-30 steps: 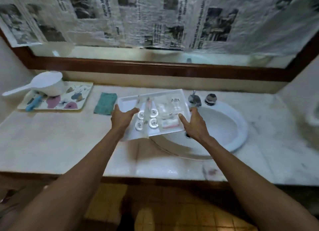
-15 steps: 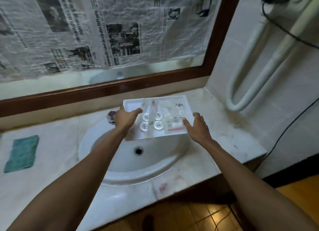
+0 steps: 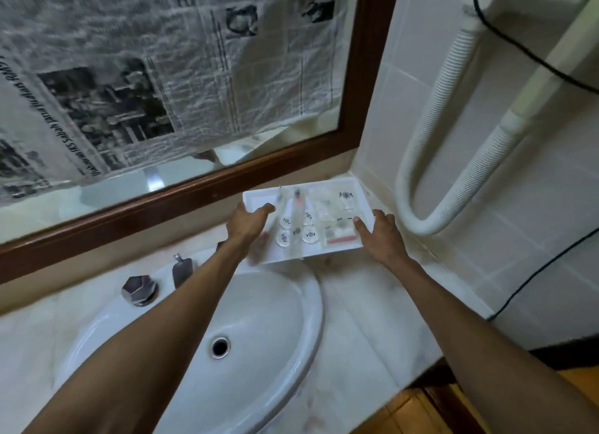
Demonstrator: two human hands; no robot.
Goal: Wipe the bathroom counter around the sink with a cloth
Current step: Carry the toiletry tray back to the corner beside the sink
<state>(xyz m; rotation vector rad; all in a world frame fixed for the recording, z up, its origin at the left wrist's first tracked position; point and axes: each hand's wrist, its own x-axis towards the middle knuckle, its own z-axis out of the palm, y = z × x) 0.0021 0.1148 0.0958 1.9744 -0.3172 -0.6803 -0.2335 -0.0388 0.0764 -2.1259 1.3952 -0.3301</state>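
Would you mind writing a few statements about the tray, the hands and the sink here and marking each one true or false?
1. Both hands are on the white tray: the left hand at its left side, the right hand at its right. True.
2. The tray is in the sink basin. False: it is beyond the basin, at the corner by the tiled wall.
3. The mirror is covered with newspaper. True.
4. A cloth is in the right hand. False: no cloth is in view.
5. The tray is bare. False: it holds small toiletry items.
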